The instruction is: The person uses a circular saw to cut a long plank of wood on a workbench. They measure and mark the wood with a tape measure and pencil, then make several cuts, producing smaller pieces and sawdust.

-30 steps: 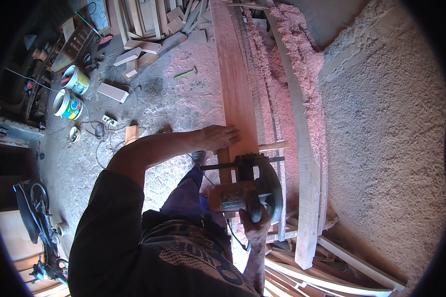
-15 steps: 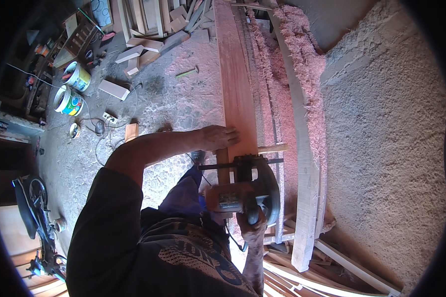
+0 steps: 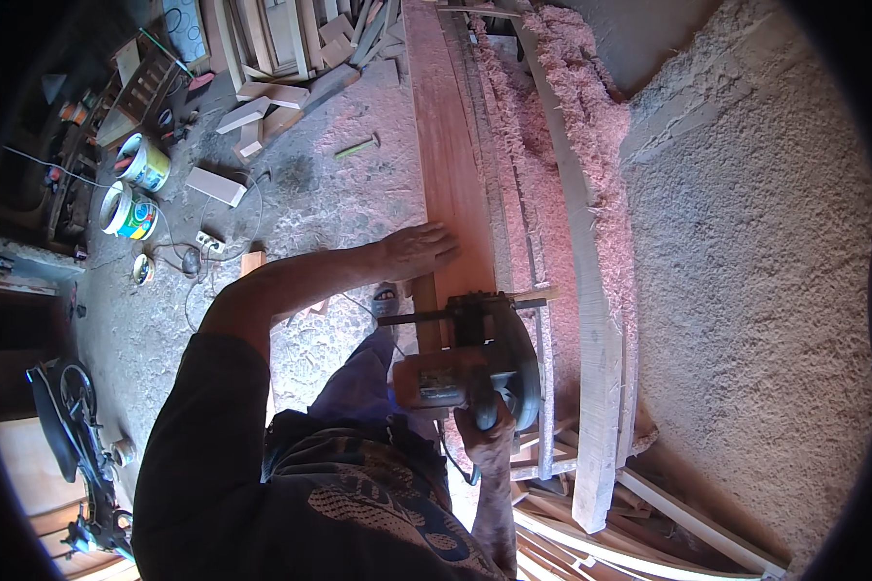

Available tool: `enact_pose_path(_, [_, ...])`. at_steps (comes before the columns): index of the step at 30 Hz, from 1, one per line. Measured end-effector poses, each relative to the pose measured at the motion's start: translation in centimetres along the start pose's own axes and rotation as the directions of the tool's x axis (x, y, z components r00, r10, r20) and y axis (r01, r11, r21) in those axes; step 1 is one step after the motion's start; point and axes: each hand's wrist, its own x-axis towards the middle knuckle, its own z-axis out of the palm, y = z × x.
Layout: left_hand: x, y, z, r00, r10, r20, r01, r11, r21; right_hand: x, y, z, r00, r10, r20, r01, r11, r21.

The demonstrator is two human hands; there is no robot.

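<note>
A long reddish plank (image 3: 452, 165) runs away from me. On its near end sits an orange-and-dark circular saw (image 3: 436, 380) with a thin guide bar sticking out on both sides. Wrapped round the saw's rear handle, my right hand (image 3: 488, 441) is closed. My left hand (image 3: 422, 249) lies flat on the plank just beyond the saw's front, fingers stretched across the wood. The saw's body hides the blade and the cut. A thin wooden stick (image 3: 538, 294) juts out to the right near the saw's front.
Right of the plank, a thick pale beam (image 3: 596, 387) lies beside heaps of pink shavings (image 3: 581, 87) along a rough wall (image 3: 746, 261). A hammer (image 3: 358, 147), two buckets (image 3: 145, 163), a power strip (image 3: 209, 242), cords and wood offcuts (image 3: 247, 114) are on the floor; a motorcycle (image 3: 73, 436) stands left.
The saw, with my right hand on it, has moved slightly forward along the plank. My left hand has slid farther away along the wood. The whole view has shifted a little.
</note>
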Motion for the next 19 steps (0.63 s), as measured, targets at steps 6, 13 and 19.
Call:
enact_pose_path(6, [0.2,-1.4,-0.3,1.000,0.008,-0.013,-0.007,0.993,0.115,1.7,0.0,0.3,0.999,0.022,0.030,-0.022,0.999,-0.023])
enact_pose_path(13, [0.3,-3.2,-0.8,0.996,0.082,-0.034,-0.085,0.990,-0.108,3.4,0.0,1.1,0.999,0.028,0.023,-0.028,0.999,0.018])
enact_pose_path(19, [0.8,-4.5,-0.5,0.986,0.165,0.000,-0.163,0.974,-0.160,5.0,-0.9,1.4,1.000,0.012,0.016,-0.012,1.000,0.005])
